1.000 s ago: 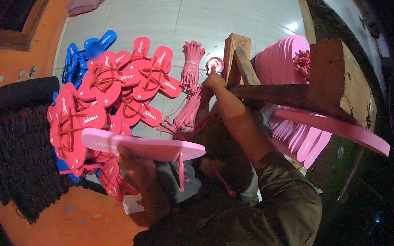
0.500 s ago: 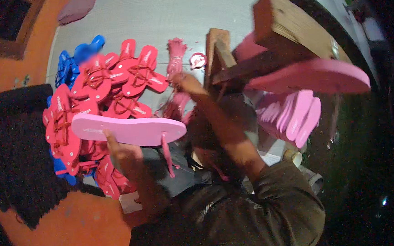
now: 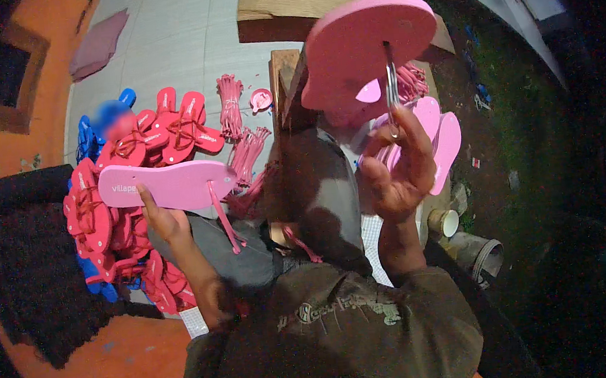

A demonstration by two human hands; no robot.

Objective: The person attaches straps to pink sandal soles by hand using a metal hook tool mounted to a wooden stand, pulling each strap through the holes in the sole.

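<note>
In my left hand (image 3: 168, 219) is a pink flip-flop sole (image 3: 176, 185), gripped by its edge with the thumb on top. A thin pink strap (image 3: 227, 226) hangs from the hole near its right end. My right hand (image 3: 400, 168) is closed, with fingertips around a slim, shiny metal tool (image 3: 391, 77) that looks two-pronged. The tool's upper end meets a large pink foam piece (image 3: 363, 41) shaped like a sole, at a wooden stand; whether it goes into the foam I cannot tell. A stack of pink soles (image 3: 446, 152) lies behind the right hand.
Red flip-flops (image 3: 97, 210) are heaped at the left, with blue ones (image 3: 85, 141) behind. Bundles of pink straps (image 3: 230, 106) lie on the pale tiled floor (image 3: 186, 28). A wooden beam (image 3: 276, 12) sits above the foam piece. Pipe-like cylinders (image 3: 487, 257) lie at the right.
My right hand has moved from the strap bundles to the right, up to the large foam piece, and now holds the metal tool. The left hand keeps the sole. The view has shifted.
</note>
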